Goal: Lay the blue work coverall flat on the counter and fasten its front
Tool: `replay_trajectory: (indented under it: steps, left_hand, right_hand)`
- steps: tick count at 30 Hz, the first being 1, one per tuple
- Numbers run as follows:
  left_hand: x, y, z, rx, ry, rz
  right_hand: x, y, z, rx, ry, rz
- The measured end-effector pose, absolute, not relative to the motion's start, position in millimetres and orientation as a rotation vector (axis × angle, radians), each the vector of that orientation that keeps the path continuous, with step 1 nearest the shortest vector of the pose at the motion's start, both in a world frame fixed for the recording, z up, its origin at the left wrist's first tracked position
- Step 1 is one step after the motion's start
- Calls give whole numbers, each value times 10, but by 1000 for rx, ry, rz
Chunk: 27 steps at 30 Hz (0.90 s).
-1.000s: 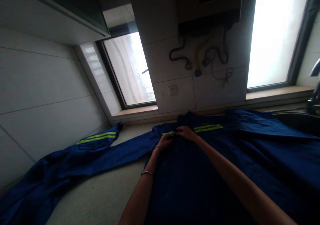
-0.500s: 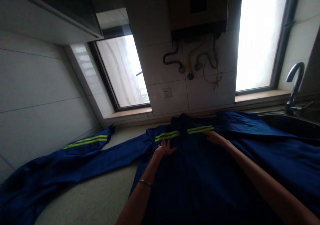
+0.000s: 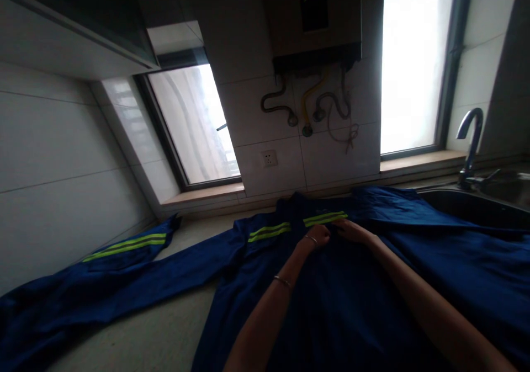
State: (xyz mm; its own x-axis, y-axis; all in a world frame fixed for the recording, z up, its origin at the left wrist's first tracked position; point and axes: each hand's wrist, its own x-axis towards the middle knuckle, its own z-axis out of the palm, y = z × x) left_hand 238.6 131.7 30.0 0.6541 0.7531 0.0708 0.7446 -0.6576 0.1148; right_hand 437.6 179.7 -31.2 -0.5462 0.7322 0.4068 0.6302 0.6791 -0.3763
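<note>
Countertop [image 3: 157,328] under blue jacket [image 3: 265,283]; sink [image 3: 459,206] at jacket's right. Left hand [image 3: 318,237], right hand [image 3: 353,232] on jacket's chest, fingers curled; cannot tell whether gripping.

White-tiled wall [image 3: 343,168] stands in shadow between a dark-framed glass left window [image 3: 186,123] and a brighter, dark-framed right window [image 3: 414,68].

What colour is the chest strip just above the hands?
The strip is yellow-green with a darker middle line; see the head view.
</note>
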Motion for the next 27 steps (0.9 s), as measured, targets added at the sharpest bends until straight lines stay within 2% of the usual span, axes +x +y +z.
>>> replay_trajectory:
  steps: [12,19,27]
  left_hand:
    - [2622,1576,-42,2801,1578,316]
    - [2640,1645,-38,2834,1597,340]
    - [2635,1537,-12,2897,1675,586]
  right_hand:
    - [4310,1891,-357,-1123,-2044,257]
    - [4315,1922,-349,-1183,-1899,304]
    - [4277,1824,-232,-1048,-1899,273]
